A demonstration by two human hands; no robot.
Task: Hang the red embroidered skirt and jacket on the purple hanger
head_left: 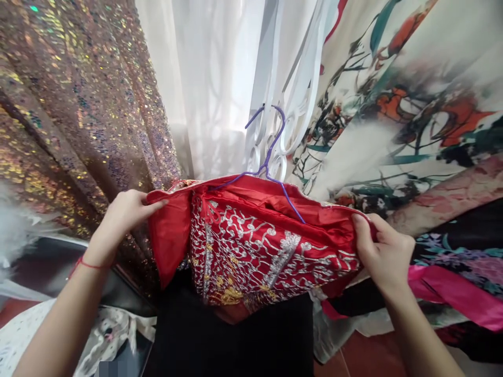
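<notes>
A red satin garment [251,246] with silver and gold embroidery is stretched out before me. My left hand [129,209] pinches its edge at the left, thumb on top of the red lining. At the other end my right hand [379,246] grips the right edge, fingers behind the cloth. A purple hanger [267,157] sits inside the garment's open top, its hook rising above the fabric in front of a white scrollwork frame. Whether the hook rests on that frame I cannot tell. The garment's lower part is folded under and partly hidden.
Gold sequined fabric [86,104] hangs on the left, with a white sheer curtain [212,78] behind. The white scrollwork frame [265,63] stands at centre back. Floral cloth [416,104] drapes at right, above a pink ribbon [451,298]. Spotted white fabric [31,340] lies lower left.
</notes>
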